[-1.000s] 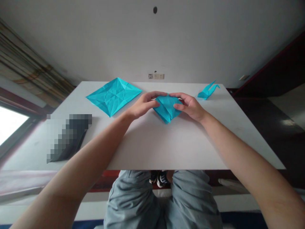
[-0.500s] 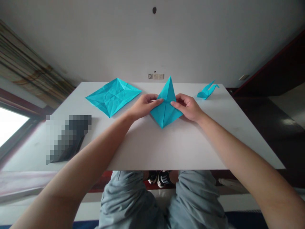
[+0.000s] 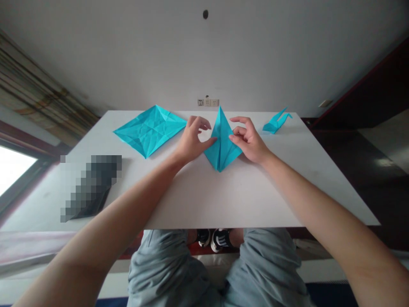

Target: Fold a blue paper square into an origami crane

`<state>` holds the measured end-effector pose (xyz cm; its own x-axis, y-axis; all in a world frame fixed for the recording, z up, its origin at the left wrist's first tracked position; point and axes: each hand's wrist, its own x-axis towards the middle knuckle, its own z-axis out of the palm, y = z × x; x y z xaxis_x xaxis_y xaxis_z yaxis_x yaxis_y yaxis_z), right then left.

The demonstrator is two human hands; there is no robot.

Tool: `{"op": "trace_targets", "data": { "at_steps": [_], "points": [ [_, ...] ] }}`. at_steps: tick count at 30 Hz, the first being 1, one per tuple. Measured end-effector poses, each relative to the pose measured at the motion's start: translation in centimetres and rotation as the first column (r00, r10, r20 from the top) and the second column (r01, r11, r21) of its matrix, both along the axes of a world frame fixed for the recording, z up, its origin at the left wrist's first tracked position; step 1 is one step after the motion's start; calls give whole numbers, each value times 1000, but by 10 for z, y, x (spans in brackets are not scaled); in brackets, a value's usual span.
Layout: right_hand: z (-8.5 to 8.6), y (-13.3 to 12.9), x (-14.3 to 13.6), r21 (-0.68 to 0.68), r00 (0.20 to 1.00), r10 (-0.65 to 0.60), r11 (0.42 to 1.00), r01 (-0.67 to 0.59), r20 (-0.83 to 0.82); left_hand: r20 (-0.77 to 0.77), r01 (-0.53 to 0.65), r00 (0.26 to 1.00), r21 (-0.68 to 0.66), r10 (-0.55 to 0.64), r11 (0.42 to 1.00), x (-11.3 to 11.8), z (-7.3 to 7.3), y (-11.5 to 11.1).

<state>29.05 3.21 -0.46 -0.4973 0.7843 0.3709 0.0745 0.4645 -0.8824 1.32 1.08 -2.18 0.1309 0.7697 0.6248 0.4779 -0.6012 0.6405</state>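
A turquoise sheet of origami paper [image 3: 220, 147], folded into a narrow kite shape with a centre crease, lies between my hands with its point away from me. My left hand [image 3: 194, 138] is open, its thumb against the paper's left edge and its curled fingers lifted clear. At the right edge, the thumb of my right hand [image 3: 251, 143] presses on the paper. Its lower fingers curl close to that thumb, while the forefinger is raised.
An unfolded, creased turquoise sheet [image 3: 148, 130] lies at the left on the white table [image 3: 255, 200]. A folded paper crane [image 3: 276, 123] stands at the back right. A dark, pixelated object [image 3: 94, 187] rests at the left front.
The folded paper has become narrower at the top and its point has shifted left. My left fingers have lifted off, and my right forefinger has risen.
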Motion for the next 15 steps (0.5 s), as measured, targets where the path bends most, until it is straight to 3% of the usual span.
{"op": "trace_targets", "data": {
  "at_steps": [4,7,12,15],
  "points": [
    [-3,0,-3,-10,1000,23,1000,-23,-3,-159,92,985,167,-65,982,2,11,-8],
    [-1,0,-3,11,999,45,999,-45,-14,-209,181,967,154,-147,971,7,19,-15],
    [4,-4,-4,44,996,66,997,-64,-58,-71,230,968,-135,-241,964,16,29,-26],
    [1,-3,-3,67,995,92,994,-89,-42,3,275,958,-302,-288,913,19,36,-31]
  ]
}}
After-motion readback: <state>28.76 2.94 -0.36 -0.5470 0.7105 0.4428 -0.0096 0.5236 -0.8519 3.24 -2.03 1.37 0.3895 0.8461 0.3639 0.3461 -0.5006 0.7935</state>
